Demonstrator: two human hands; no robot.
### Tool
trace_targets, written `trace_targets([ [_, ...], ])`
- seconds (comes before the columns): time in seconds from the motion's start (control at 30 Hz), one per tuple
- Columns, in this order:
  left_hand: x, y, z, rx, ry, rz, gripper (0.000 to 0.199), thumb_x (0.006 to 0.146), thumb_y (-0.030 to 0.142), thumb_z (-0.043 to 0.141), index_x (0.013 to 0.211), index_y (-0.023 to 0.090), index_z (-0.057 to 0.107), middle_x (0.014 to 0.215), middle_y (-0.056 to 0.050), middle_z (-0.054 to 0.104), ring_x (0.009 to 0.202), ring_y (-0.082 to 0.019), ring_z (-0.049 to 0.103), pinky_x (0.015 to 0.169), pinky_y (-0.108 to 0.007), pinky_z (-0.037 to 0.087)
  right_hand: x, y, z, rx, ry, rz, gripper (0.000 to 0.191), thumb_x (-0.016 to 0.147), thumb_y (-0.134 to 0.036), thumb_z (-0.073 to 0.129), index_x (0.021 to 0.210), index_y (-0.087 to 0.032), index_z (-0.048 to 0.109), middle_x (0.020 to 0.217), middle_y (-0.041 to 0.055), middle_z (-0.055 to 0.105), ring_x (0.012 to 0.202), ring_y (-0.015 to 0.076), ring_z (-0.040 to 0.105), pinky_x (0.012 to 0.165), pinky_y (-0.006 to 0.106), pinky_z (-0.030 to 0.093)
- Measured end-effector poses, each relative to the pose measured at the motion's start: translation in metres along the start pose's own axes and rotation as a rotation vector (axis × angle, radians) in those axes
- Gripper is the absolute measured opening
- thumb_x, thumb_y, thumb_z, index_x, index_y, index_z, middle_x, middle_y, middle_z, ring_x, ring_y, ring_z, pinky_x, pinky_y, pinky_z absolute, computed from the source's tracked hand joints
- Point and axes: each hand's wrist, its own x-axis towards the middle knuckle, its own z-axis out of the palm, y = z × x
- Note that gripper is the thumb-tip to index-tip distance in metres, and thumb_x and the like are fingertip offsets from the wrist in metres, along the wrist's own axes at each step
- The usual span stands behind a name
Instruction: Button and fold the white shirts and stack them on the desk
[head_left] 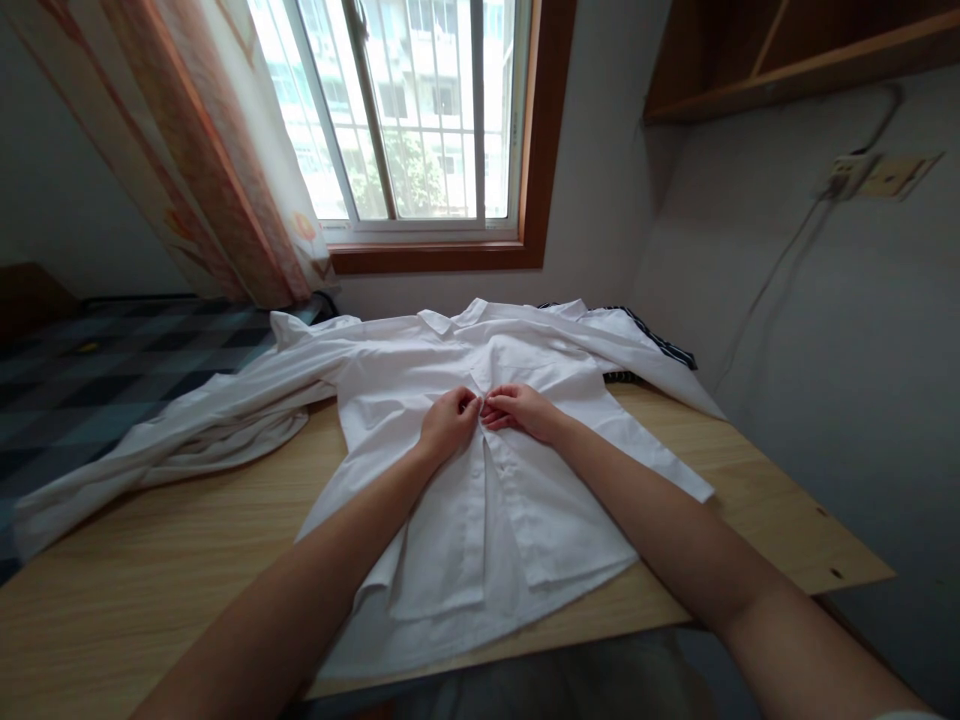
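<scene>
A white long-sleeved shirt (390, 390) lies spread on a light wooden table (247, 520), its collar toward the window. Below the chest, the two front edges meet between my hands, while further down they part in a narrow gap. My left hand (451, 422) pinches the left front edge at the middle. Right beside it, my right hand (521, 412) has its fingers closed on the other front edge. Whatever button lies between the fingertips is too small to make out. The left sleeve stretches past the table's left side.
Behind the shirt's right shoulder lies black-and-white striped cloth (660, 343). A bed with a checked cover (112, 365) adjoins the left side. Beyond are a window (420, 120) and curtain (217, 150); a cable (776, 270) hangs on the right wall below a shelf (810, 85).
</scene>
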Motion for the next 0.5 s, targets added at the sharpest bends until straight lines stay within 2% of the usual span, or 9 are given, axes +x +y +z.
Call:
trace_targets([
  [0.27, 0.0025, -0.0033, 0.0015, 0.005, -0.035, 0.02, 0.023, 0.086, 0.035, 0.05, 0.079, 0.019, 0.066, 0.077, -0.004, 0.069, 0.073, -0.019, 0.059, 0.066, -0.028, 0.04, 0.0021, 0.0022, -0.0033, -0.007, -0.042, 0.005, 0.013, 0.079, -0.016, 0.078, 0.08, -0.012, 0.065, 0.073, 0.0062, 0.073, 0.067, 0.0121, 0.07, 0.064, 0.02, 0.061],
  [0.5, 0.0057, -0.0059, 0.0012, -0.054, -0.033, 0.035, 0.025, 0.085, 0.038, 0.048, 0.075, 0.02, 0.062, 0.075, -0.003, 0.067, 0.073, -0.019, 0.059, 0.069, -0.029, 0.043, 0.0013, 0.0026, -0.0038, -0.024, -0.021, -0.03, 0.015, 0.076, -0.019, 0.08, 0.082, -0.012, 0.068, 0.072, 0.0053, 0.071, 0.06, 0.0107, 0.066, 0.052, 0.017, 0.056],
])
